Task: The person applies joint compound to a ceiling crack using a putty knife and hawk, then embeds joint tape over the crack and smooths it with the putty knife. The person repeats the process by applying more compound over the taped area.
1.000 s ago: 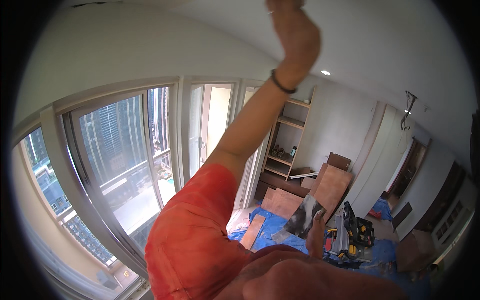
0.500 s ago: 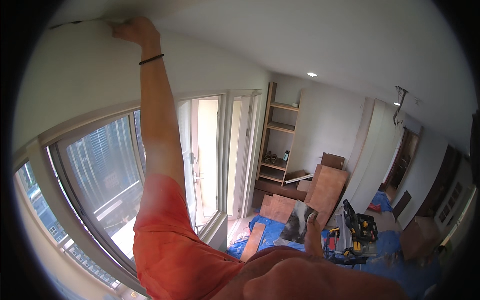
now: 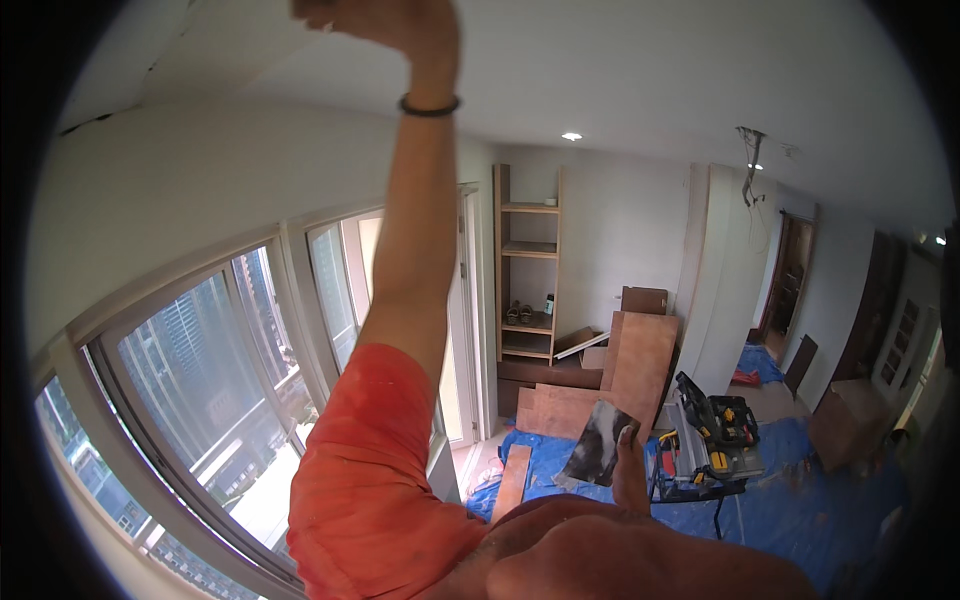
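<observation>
My left arm, in an orange sleeve with a dark band at the wrist, reaches up toward the white ceiling (image 3: pixel 640 80). At the picture's upper edge my left hand (image 3: pixel 385 22) is partly cut off and blurred; its fingers look curled in, with a small pale spot at their tips. What they hold, if anything, cannot be made out. Low in the view, my right hand (image 3: pixel 628 462) grips the edge of a thin dark grey mottled sheet (image 3: pixel 595 445), thumb on its near face. A dark crack (image 3: pixel 85 124) runs along the wall-ceiling joint at the far left.
Large windows (image 3: pixel 190 370) line the left wall. Wood panels (image 3: pixel 640 370) lean by an open shelf unit (image 3: pixel 528 250). A power saw on a stand (image 3: pixel 705 440) stands on blue sheeting (image 3: pixel 780 470). Cables (image 3: pixel 750 170) hang from the ceiling at right.
My left hand has left the wall-ceiling joint and moved right across the ceiling to the picture's upper edge. The view has swung left. My right hand still holds the sheet.
</observation>
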Demonstrator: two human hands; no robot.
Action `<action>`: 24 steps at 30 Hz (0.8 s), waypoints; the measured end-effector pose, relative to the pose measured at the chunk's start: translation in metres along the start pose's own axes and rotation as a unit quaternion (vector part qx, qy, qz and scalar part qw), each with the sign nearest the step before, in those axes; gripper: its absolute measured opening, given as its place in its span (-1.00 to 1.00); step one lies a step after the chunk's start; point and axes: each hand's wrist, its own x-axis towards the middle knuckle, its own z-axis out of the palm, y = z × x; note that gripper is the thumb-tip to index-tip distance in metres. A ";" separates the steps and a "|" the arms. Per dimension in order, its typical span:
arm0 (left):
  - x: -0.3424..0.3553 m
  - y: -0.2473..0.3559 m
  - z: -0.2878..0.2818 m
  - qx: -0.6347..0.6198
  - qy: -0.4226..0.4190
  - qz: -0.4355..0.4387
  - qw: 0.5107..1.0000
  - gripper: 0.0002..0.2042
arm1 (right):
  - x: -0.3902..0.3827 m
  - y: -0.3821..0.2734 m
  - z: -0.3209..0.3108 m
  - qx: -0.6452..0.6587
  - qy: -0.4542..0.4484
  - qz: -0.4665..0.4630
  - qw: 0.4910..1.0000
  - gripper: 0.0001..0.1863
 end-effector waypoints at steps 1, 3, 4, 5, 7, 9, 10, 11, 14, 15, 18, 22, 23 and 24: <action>-0.019 0.028 0.016 -0.027 0.002 0.014 1.000 -0.32 | -0.006 -0.009 -0.002 -0.009 0.008 -0.001 1.000 -0.27; -0.053 0.096 0.024 -0.080 -0.079 -0.026 0.993 -0.27 | -0.012 -0.015 -0.011 -0.014 0.026 0.002 1.000 -0.27; -0.061 0.135 0.014 -0.092 -0.161 -0.067 0.980 -0.23 | -0.013 -0.016 -0.010 -0.008 0.022 0.004 1.000 -0.27; -0.092 0.127 0.036 -0.055 -0.113 0.083 0.989 -0.28 | -0.013 -0.015 -0.009 -0.002 0.018 0.007 1.000 -0.26; -0.124 0.138 0.034 -0.083 -0.152 0.140 0.975 -0.31 | -0.011 -0.008 -0.006 0.019 0.015 0.019 1.000 -0.27; -0.134 0.122 0.016 0.006 -0.183 0.263 0.947 -0.33 | -0.007 0.002 -0.005 0.039 0.004 0.021 0.999 -0.26; -0.129 0.108 0.005 -0.006 -0.175 0.273 0.946 -0.35 | -0.002 0.010 -0.008 0.052 0.002 0.016 0.998 -0.26; -0.125 0.096 -0.006 -0.019 -0.167 0.284 0.944 -0.37 | 0.002 0.016 -0.010 0.067 -0.002 0.013 0.998 -0.26; -0.082 0.004 -0.045 -0.184 -0.076 0.164 0.966 -0.47 | 0.004 0.008 -0.010 0.026 -0.009 0.031 0.999 -0.23; -0.055 -0.035 -0.052 -0.339 -0.048 0.109 0.933 -0.51 | 0.008 0.008 -0.006 -0.009 -0.017 0.039 0.999 -0.22; 0.049 -0.151 -0.090 -0.218 0.018 -0.136 0.966 -0.65 | 0.017 0.004 0.005 -0.086 -0.027 0.053 0.994 -0.19; 0.165 -0.285 -0.101 -0.214 0.059 -0.114 0.968 -0.68 | 0.020 -0.014 0.032 -0.067 -0.057 0.027 0.996 -0.18; 0.189 -0.323 -0.096 -0.284 0.030 -0.145 0.947 -0.67 | 0.023 -0.011 0.037 -0.051 -0.060 0.019 0.997 -0.18; 0.211 -0.356 -0.087 -0.361 -0.010 -0.178 0.916 -0.65 | 0.030 0.001 0.038 -0.019 -0.078 0.028 0.996 -0.18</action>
